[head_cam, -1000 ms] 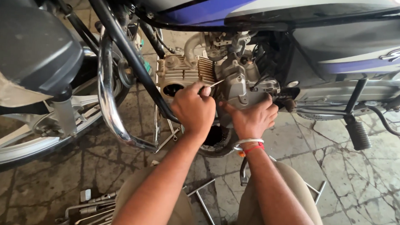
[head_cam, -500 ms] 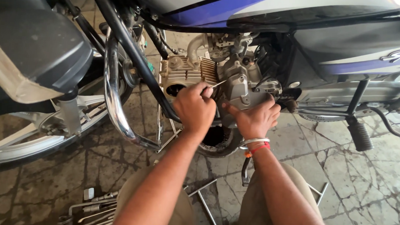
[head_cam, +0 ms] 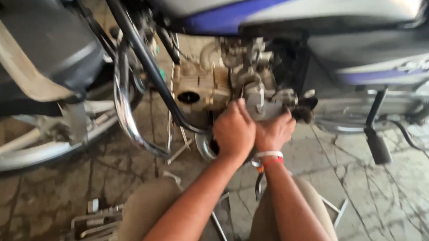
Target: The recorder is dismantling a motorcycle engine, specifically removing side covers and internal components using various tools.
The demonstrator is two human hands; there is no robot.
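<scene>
Khaki cloth covers the knees nearest the camera, bent up in a crouch that brings the person low enough to reach the engine of the motorcycle. On the cracked stone floor, nearer than the engine and to its left, lie loose metal tools, laid within arm's reach of the work.

Both forearms run forward from between the knees and meet just below the engine. The left hand is curled, fingers closed around something thin; a slim metal shaft seems to stick up from it toward the engine, though blur makes its kind hard to tell. The right hand, with a white and a red band at the wrist, presses against the left, its fingers bent up onto a grey metal part on the engine's right side, apparently steadying it while the other hand works. Whether the right fingers grip that part or only brace against it cannot be told.

Left of the engine, a chrome crash guard curves down, and beyond it sits the front wheel under a dark mudguard. Right of the engine hangs a black footpeg. Above the engine, farthest off, spans the blue and silver fuel tank.
</scene>
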